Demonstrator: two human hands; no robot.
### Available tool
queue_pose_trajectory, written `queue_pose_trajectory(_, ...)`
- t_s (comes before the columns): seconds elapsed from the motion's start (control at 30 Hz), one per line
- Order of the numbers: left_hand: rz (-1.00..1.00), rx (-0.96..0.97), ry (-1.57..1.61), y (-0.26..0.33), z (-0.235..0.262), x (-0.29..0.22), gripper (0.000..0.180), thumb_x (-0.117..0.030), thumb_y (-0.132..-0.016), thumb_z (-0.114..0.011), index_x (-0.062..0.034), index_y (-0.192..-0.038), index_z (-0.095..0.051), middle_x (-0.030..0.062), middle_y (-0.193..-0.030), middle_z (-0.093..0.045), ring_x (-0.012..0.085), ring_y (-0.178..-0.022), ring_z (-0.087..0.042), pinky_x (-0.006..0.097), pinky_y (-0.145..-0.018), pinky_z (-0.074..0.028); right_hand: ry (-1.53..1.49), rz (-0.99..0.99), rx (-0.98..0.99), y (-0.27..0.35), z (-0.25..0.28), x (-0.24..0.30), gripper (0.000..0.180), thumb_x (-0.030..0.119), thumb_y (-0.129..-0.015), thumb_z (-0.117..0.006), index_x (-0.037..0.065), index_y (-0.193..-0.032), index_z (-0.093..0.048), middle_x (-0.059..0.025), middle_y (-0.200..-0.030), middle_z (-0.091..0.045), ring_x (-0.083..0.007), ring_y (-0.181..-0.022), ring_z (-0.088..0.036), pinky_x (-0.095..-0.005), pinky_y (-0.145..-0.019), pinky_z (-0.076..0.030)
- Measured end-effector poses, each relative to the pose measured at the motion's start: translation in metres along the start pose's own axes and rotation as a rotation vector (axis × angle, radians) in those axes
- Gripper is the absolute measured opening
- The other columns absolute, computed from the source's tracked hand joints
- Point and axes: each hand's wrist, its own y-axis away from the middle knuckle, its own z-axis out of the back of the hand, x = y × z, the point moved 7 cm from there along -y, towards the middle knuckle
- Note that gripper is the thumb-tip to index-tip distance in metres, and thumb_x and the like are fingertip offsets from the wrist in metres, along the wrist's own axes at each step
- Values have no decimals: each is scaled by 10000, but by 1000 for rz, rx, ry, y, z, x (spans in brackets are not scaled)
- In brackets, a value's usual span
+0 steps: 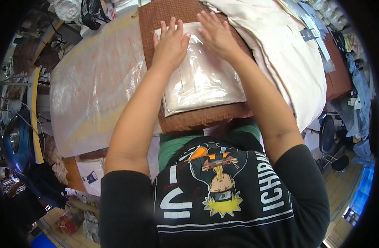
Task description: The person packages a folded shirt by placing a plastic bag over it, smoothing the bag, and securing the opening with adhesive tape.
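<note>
A folded cream garment in a clear plastic bag lies on a brown patterned cloth in front of me. My left hand rests flat on the bag's far left part, fingers apart. On the far right part lies my right hand, also flat with its fingers spread. Neither hand grips anything. The plastic is shiny, and its near edge is close to the front edge of the brown cloth.
Cream garments are spread at the right, with a dark tag on them. A large plastic-covered surface fills the left. Another bagged garment sits lower left. A round dark stool stands at the right.
</note>
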Motion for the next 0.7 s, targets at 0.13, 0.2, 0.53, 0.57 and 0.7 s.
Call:
queue_pose_trajectory(0.13,74,49,-59,13,-24,12,569,-424,-969,-345,-127,-1449,-276,106,-1528,-185,362,-1407,-117,624,-1076,-98,342,26,84,19,-17,-22,502,423,-966,-339,133,-1370,-404,-108,-1500,-254,-292,-1383,-218,-536,-1088,-179)
queue_pose_trajectory(0.2,77,-7,-94,18,-4,19,577,-425,-967,-336,-66,-1419,-324,143,-1519,-197,369,-1407,-111,611,-1086,-83,271,-173,213,21,13,-23,591,464,-964,-357,123,-1443,-292,-97,-1522,-213,-281,-1403,-197,-513,-1117,-124)
queue_pose_trajectory(0.53,-61,84,-17,104,-4,-5,479,-371,-964,-395,-166,-1398,-398,109,-1513,-237,338,-1410,-136,542,-1109,-122,182,35,169,118,4,25,587,464,-932,-430,116,-1400,-368,-148,-1478,-292,-290,-1383,-244,-564,-1095,-166)
queue_pose_trajectory(0.57,-16,42,46,103,3,7,457,-350,-965,-408,-181,-1389,-416,105,-1513,-239,337,-1410,-139,525,-1113,-133,120,-5,145,112,13,14,592,474,-934,-418,120,-1405,-361,-155,-1475,-297,-302,-1383,-241,-572,-1091,-169)
queue_pose_trajectory(0.7,-120,-111,88,131,63,17,417,-267,-917,-534,-112,-1304,-524,115,-1388,-456,345,-1347,-308,420,-1094,-252,16,-4,-56,122,66,5,514,363,-907,-526,83,-1332,-459,-174,-1378,-434,-326,-1321,-348,-455,-1079,-273)
